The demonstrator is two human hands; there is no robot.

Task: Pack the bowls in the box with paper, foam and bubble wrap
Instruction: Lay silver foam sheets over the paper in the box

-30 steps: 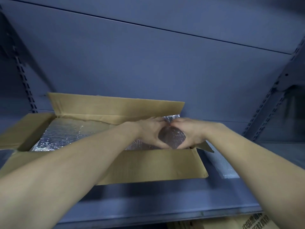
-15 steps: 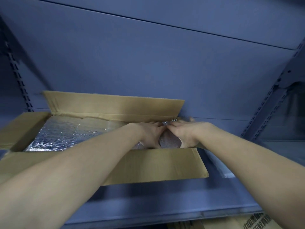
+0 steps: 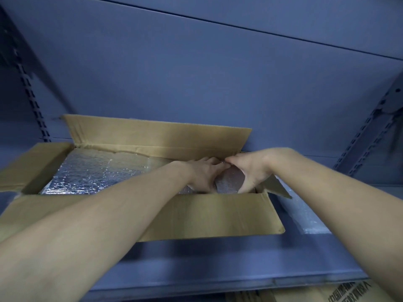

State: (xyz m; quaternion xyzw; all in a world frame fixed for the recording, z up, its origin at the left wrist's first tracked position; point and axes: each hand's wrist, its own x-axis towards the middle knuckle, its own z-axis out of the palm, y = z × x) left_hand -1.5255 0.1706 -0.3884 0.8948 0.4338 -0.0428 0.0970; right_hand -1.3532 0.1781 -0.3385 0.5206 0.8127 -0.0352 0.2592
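Note:
An open cardboard box sits on a blue shelf, its flaps folded outward. Silver bubble wrap lines the inside. At the box's right end a rounded bundle wrapped in the silver bubble wrap shows between my hands; what is inside it is hidden. My left hand holds the bundle's left side with fingers curled over its top. My right hand grips its right side, thumb down the front, and the fingertips of both hands meet at the top.
The blue shelf has a back wall close behind the box and slotted uprights at both sides. A strip of bubble wrap lies on the shelf right of the box. A printed carton shows below the shelf edge.
Both hands have pushed the wrapped bundle lower into the box's right end and drawn together over its top. The view has tilted slightly.

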